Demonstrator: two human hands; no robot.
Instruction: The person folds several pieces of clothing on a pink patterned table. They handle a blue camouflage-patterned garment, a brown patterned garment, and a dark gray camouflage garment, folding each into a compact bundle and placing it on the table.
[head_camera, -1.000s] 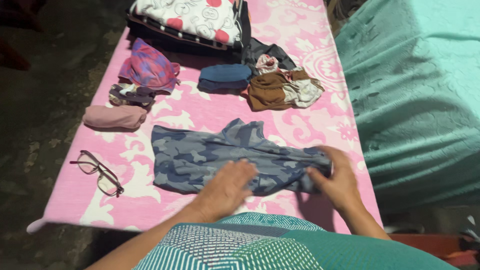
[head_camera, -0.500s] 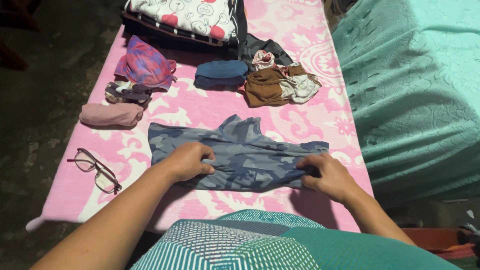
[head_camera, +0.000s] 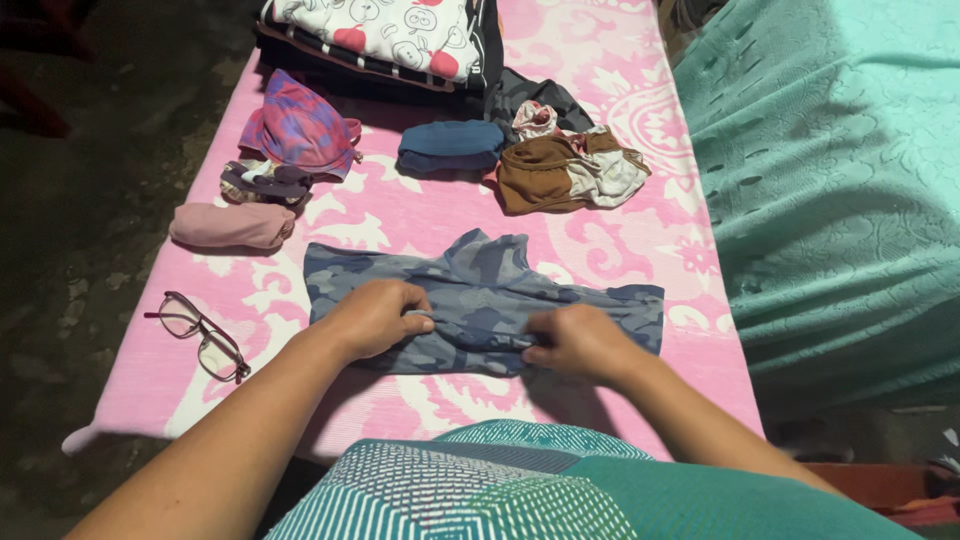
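Nearest the camera, a teal patterned garment (head_camera: 520, 490) is seen at 6 o'clock, worn by the person. Both forearms are stretched forward from it over a pink mat (head_camera: 620, 215) with white flower patterns. The left hand (head_camera: 375, 318) is laid knuckles up, its fingers (head_camera: 415, 305) curled and pinched on a fold of the camouflage shirt (head_camera: 480, 290). The right hand (head_camera: 580, 342) is set just beside it at 3 o'clock, likewise closed on the same fold. The shirt is spread flat at the mat's middle, its collar pointed to 12 o'clock.

At 9 o'clock of the shirt, spectacles (head_camera: 200, 335) are laid near the mat's edge. Farther off, at 10 o'clock, a rolled pink cloth (head_camera: 232, 225) is placed, with a striped bundle (head_camera: 265, 183) and a purple-and-pink piece (head_camera: 300, 128) beyond it. At 12 o'clock a folded blue cloth (head_camera: 450, 146) is seen, and beside it a brown-and-white heap (head_camera: 565, 170). Farthest, a stack topped with white fruit-printed fabric (head_camera: 385, 35) is kept. At 3 o'clock the mat is bordered by a teal bedspread (head_camera: 840, 180).
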